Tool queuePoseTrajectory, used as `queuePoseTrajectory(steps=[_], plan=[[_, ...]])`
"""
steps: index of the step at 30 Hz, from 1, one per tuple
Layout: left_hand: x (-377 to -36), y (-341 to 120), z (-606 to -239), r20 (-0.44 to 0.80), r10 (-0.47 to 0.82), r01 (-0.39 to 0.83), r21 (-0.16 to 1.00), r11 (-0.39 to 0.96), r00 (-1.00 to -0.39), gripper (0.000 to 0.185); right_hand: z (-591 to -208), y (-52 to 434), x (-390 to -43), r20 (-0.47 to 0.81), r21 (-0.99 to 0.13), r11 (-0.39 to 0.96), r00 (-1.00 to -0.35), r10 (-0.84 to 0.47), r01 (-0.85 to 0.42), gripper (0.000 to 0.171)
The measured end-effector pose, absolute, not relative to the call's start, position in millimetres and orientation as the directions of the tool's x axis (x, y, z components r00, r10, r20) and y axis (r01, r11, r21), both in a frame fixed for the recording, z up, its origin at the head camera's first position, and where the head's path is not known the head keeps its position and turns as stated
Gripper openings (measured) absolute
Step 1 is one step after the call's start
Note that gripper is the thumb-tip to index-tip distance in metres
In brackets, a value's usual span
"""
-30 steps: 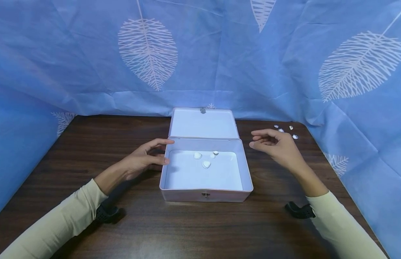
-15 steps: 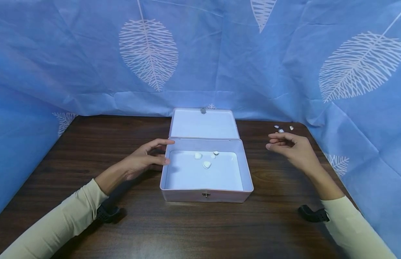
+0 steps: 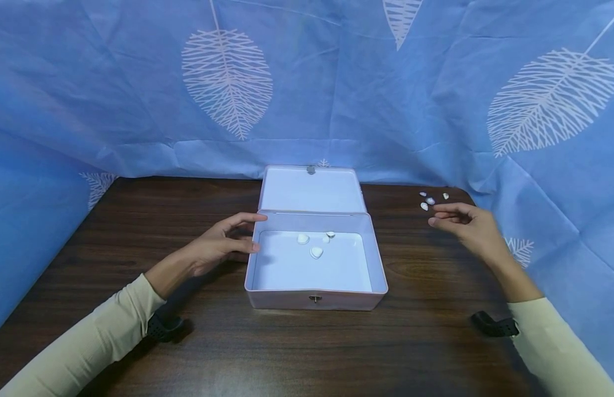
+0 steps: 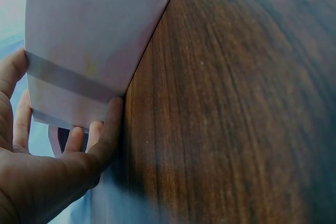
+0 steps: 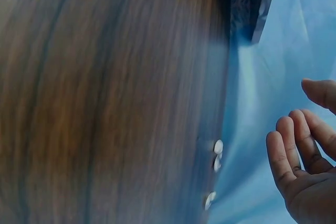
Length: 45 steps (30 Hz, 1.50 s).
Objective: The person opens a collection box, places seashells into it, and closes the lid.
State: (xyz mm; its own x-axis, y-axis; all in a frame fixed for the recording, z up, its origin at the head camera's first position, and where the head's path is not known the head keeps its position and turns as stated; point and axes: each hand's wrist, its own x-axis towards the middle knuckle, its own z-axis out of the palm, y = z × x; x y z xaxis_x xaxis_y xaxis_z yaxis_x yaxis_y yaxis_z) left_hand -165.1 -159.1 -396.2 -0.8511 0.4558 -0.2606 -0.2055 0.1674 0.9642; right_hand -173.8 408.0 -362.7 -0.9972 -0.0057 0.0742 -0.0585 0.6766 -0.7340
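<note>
A pale metal box (image 3: pixel 287 300) stands with its lid (image 3: pixel 312 190) folded back. Several small white seashells (image 3: pixel 316 252) lie on its floor. My left hand (image 3: pixel 215 245) rests at the box's left side, fingertips touching the rim and wall; in the left wrist view, loosely extended fingers (image 4: pixel 107 137) lie against the outer wall. At the table's far right, more seashells (image 3: pixel 424 206) lie scattered. Beside them hovers my right hand (image 3: pixel 473 231), its fingertips close to the nearest shell. In the right wrist view its fingers (image 5: pixel 286 140) are relaxed, with nothing between them.
The dark wooden table (image 3: pixel 227 353) ends at the back and right against a blue cloth (image 3: pixel 337 99) with white leaf prints. A black strap (image 3: pixel 493 324) is at my right wrist and another (image 3: pixel 163 328) at my left.
My right hand has moved rightward, away from the box and up to the loose seashells, covering the rightmost one. The left hand and the box have stayed put.
</note>
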Motion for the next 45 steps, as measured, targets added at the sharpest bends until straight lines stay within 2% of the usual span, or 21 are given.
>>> queuePoseTrajectory(steps=[10,19,23,30,39,45], plan=[[-164.6,-159.8,-395.1,-0.249,0.456,-0.189,0.966,0.174,-0.855,0.079,-364.8,426.4,-187.9,0.017,-0.726,0.687,-0.999,0.029,0.007,0.049],[-164.1,-158.8,-396.6,-0.246,0.452,-0.187,0.967,0.173,-0.857,0.078,-364.3,443.8,-199.5,-0.06,-0.712,0.694,-0.994,0.088,0.104,0.07],[-164.2,-158.7,-397.2,-0.246,0.452,-0.185,0.967,0.174,-0.858,0.079,-366.1,451.0,-203.0,-0.067,-0.739,0.662,-0.992,0.112,0.124,0.064],[-164.3,-159.7,-396.6,-0.24,0.459,-0.177,0.968,0.176,-0.855,0.079,-369.0,460.0,-209.3,-0.08,-0.752,0.641,-0.986,0.145,0.155,0.069],[-165.8,-159.7,-396.2,-0.252,0.467,-0.19,0.966,0.175,-0.848,0.08,-374.3,474.4,-218.3,-0.071,-0.755,0.634,-0.982,0.177,0.169,0.052],[-165.7,-159.8,-397.4,-0.252,0.467,-0.196,0.966,0.167,-0.847,0.081,-379.2,479.2,-226.0,-0.077,-0.744,0.641,-0.977,0.2,0.19,0.061]])
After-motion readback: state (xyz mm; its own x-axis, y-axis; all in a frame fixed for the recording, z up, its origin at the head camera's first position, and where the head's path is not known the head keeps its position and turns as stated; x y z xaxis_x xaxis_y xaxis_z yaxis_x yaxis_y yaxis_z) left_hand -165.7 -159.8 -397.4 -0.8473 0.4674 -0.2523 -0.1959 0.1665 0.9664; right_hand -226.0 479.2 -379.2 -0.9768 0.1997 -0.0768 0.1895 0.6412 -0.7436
